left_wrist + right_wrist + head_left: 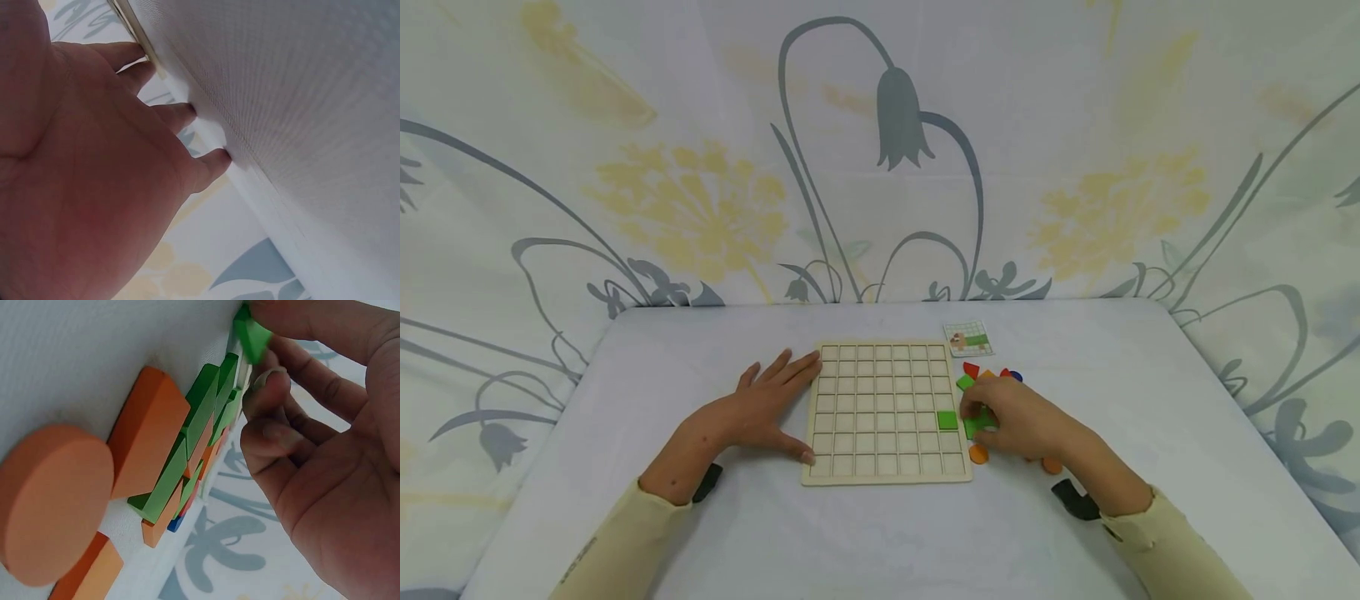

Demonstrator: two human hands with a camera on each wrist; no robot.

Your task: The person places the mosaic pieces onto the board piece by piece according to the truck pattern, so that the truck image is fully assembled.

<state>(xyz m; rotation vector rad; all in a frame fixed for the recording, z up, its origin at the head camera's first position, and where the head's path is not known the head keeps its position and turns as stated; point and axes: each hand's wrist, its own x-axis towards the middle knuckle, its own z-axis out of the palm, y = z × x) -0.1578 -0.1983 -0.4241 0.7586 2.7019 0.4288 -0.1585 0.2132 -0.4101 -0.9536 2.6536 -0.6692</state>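
Observation:
A square wooden grid board lies on the table, with one green square tile in a cell near its right side. My left hand rests at the board's left edge with fingers spread and thumb out; the left wrist view shows its palm and fingertips down at the surface. Just right of the board, my right hand reaches over a cluster of coloured pieces. Between its thumb and fingers it pinches a small green block, slightly blurred in the right wrist view.
Loose pieces lie beside the board: an orange disc, a red piece and a dark blue one. Close to the right wrist camera are a round orange block and several green blocks. A pattern card lies behind them.

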